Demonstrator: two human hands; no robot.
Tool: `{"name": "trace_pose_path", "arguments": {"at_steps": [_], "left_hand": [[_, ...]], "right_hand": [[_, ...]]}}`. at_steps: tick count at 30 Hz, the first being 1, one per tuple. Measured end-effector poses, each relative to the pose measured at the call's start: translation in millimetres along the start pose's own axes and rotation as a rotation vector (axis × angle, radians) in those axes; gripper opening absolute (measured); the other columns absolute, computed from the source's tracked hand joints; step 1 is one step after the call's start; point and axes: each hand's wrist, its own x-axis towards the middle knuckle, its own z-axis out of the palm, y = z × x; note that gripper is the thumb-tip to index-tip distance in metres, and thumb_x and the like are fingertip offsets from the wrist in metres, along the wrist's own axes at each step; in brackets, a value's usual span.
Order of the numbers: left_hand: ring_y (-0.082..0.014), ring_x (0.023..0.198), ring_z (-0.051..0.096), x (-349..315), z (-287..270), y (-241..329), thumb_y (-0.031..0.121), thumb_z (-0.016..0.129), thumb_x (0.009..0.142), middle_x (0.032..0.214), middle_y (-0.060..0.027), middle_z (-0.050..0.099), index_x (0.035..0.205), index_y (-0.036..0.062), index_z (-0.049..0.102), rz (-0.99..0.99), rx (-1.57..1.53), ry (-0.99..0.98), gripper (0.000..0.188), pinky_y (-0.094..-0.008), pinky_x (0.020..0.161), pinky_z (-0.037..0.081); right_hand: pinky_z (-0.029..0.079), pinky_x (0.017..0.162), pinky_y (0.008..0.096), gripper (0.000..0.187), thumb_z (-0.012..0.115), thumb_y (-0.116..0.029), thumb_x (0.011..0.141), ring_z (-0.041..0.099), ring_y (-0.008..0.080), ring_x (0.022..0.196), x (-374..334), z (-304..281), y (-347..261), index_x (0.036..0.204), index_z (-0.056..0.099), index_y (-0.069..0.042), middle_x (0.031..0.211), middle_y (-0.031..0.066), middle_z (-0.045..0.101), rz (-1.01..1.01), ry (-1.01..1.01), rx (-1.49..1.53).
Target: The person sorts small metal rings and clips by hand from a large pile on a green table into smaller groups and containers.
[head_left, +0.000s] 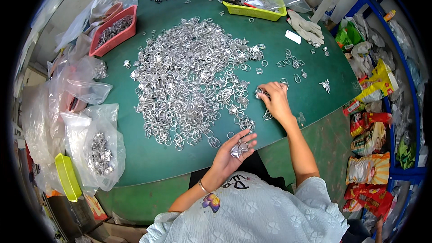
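Note:
A broad heap of small silver-coloured metal rings [189, 76] covers the middle of the green table [135, 166]. My left hand [223, 159] is palm up near the table's front edge, fingers partly curled round several rings [238, 150]. To its right and farther off, my right hand [279, 103] reaches palm down to the tabletop at the heap's right side. Its fingers are bent round a few metal rings [259, 92], partly hidden beneath them. More loose rings [292, 59] lie beyond my right hand.
Back left stands a pink basket [130, 31] of metal parts; back right, a yellow-green tray [256, 12] with tools. Gloves [306, 28] lie beside a white card [293, 37]. Plastic bags [103, 153] line the left edge. A blue shelf [407, 173] is at right; another person's hand [380, 224] shows lower right.

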Motion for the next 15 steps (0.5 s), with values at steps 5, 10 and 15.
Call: {"name": "trace_pose_path", "arguments": {"at_steps": [5,10,15], "left_hand": [[-0.0263,0.103,0.06,0,2,2,0.018,0.045,0.095,0.123,-0.02,0.054,0.127,-0.0018,0.043,0.003,-0.009,0.0,0.037,-0.0351,0.082,0.055],[-0.0267,0.101,0.06,0,-1,3,0.018,0.046,0.095,0.121,-0.0201,0.055,0.126,-0.0015,0.044,0.014,-0.011,-0.001,0.036,-0.0352,0.082,0.055],[-0.0275,0.099,0.061,-1,-1,3,0.017,0.047,0.094,0.119,-0.0202,0.056,0.124,-0.0009,0.045,0.012,-0.004,0.02,0.035,-0.0355,0.081,0.055]], "right_hand": [[0.034,0.082,0.0402,0.005,0.065,-0.009,0.078,0.052,0.0244,0.085,-3,0,1,0.08,0.063,-0.005,0.086,0.0072,0.06,0.037,0.036,0.007],[0.034,0.085,0.0409,0.008,0.066,-0.009,0.076,0.052,0.0248,0.094,-4,-7,-5,0.081,0.062,-0.004,0.094,0.0064,0.059,0.034,0.102,0.077],[0.031,0.095,0.0412,0.018,0.069,-0.01,0.073,0.049,0.0247,0.108,-14,-22,-16,0.087,0.058,-0.004,0.106,0.0058,0.057,0.006,-0.098,0.119]]}}
